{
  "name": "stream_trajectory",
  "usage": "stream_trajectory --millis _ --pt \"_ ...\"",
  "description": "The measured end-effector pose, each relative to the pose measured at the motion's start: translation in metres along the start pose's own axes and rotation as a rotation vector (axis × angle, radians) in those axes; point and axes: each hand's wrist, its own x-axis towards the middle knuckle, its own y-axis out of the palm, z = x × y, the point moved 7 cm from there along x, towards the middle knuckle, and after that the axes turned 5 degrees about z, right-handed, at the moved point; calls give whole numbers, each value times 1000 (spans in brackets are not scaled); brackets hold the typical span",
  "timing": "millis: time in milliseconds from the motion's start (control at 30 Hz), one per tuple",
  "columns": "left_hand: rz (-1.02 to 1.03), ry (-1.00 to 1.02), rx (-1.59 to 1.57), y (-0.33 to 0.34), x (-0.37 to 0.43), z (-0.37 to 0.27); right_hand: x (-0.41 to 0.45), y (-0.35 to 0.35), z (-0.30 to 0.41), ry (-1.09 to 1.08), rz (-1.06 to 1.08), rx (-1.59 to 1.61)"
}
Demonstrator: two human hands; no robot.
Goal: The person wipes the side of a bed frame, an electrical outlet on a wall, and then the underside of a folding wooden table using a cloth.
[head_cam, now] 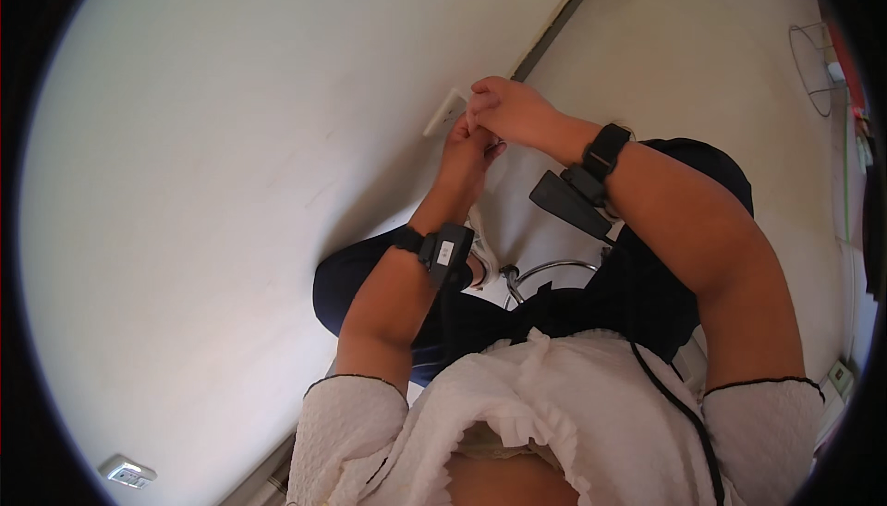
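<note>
My left hand and my right hand meet in front of a pale wall, close to a white wall socket. The fingers of both are bent and touch or overlap. A small whitish bit shows between them near the left thumb, too small and too covered to name. Whether either hand grips it cannot be told. Each forearm wears a black strap with a black device: the left device bears a small white label, and the right device has a cable.
My knees in dark trousers are spread below my arms. Between them show a white shoe and a chrome ring. A black cable runs down my right side. A dark skirting strip edges the wall; a wire frame stands far right.
</note>
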Motion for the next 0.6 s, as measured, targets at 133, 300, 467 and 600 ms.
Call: stream_trajectory --millis 133,300,467,600 --pt "90 31 56 7 -2 -9 -5 -11 -5 54 -117 6" --pt "-159 50 -115 -26 -5 -1 1 -16 -26 95 -164 -158" --pt "-255 50 -144 -55 -5 16 -3 -15 -23 35 -199 -163" --pt "-215 228 -157 -43 -7 -11 7 -10 -43 42 -182 -180"
